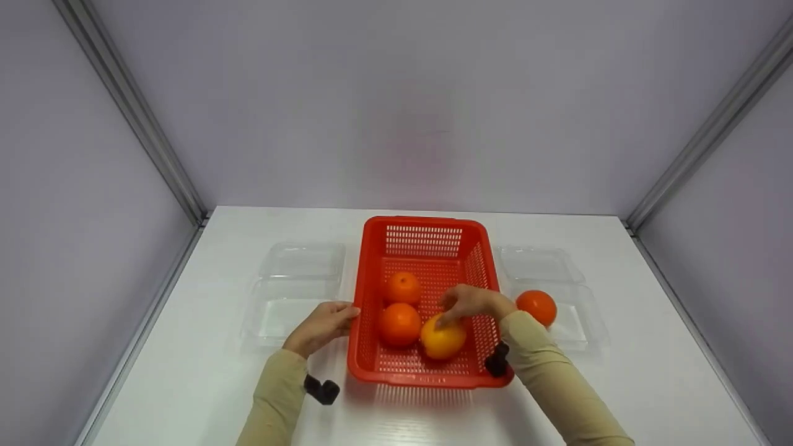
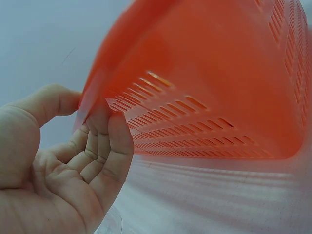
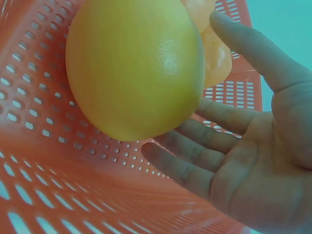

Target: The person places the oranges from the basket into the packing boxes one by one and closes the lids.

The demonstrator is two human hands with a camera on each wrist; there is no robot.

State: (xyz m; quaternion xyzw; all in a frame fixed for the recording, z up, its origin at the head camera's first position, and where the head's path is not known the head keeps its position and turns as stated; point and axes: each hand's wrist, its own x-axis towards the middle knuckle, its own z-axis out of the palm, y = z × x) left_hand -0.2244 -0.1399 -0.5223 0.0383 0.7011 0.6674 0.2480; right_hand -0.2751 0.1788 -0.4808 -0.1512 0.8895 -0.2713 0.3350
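Observation:
A red perforated plastic basket (image 1: 421, 379) stands in the middle of the white table. At its left side, my left hand (image 1: 325, 323) pinches the rim between thumb and fingers; the left wrist view shows the fingers under the lip. Inside lie two oranges (image 1: 399, 324) and a larger yellow fruit (image 1: 443, 337). My right hand (image 1: 469, 301) reaches over the basket's right side to the yellow fruit. In the right wrist view, its extended fingers (image 3: 187, 168) lie along the fruit's side, and the thumb is spread away from them.
Left of the basket lies an unfolded clear plastic clamshell box (image 1: 291, 310). A matching clear box (image 1: 573, 319) is on the right, with another orange (image 1: 536, 308) in it, beside my right sleeve. Pale walls enclose the table at the back and sides.

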